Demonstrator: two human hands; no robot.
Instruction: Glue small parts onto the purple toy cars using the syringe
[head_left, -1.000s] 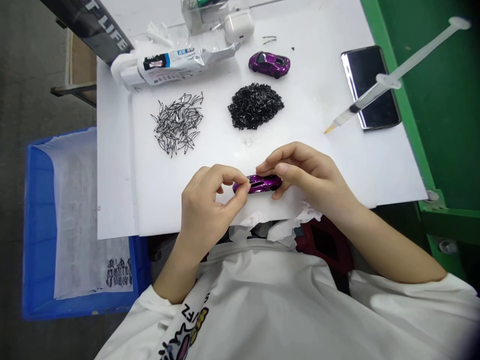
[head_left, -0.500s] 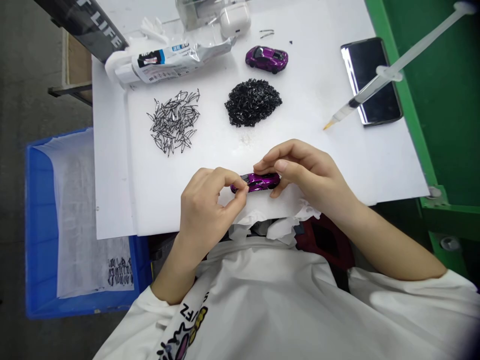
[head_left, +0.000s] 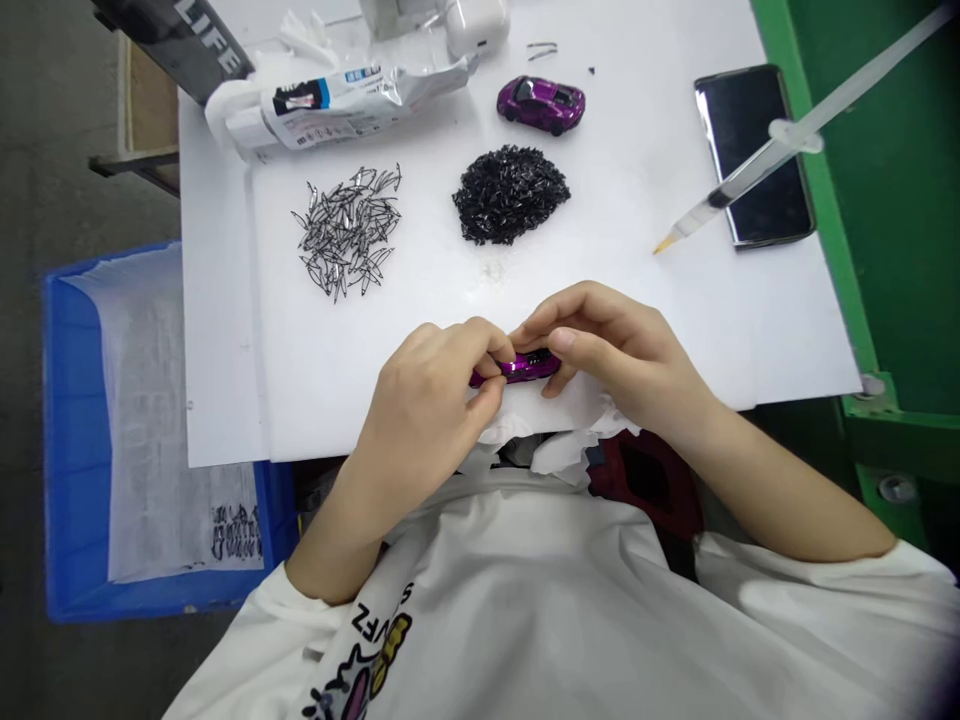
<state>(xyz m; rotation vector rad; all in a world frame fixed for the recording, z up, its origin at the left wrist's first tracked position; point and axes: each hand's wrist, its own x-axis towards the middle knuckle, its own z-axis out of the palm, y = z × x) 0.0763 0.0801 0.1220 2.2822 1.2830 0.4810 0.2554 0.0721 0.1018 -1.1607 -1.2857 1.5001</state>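
A small purple toy car [head_left: 525,366] is held between both hands just above the near edge of the white board [head_left: 285,380]. My left hand [head_left: 431,400] pinches its left end with thumb and fingers curled in. My right hand [head_left: 611,350] wraps its right end, thumb below and fingers on top. Most of the car is hidden by the fingers. Beyond the hands lie a pile of small black parts [head_left: 510,193] and a scatter of silvery thin parts [head_left: 349,230].
A second purple toy car [head_left: 541,103] stands at the back, near a glue tube [head_left: 337,95]. A syringe [head_left: 750,172] lies over a dark phone [head_left: 757,150] at the right. A blue crate [head_left: 64,450] with white paper sits at floor level on the left. Green frame on the right.
My left hand has slid right along the car, closing in on my right hand, so less of the car shows. The view has shifted slightly.
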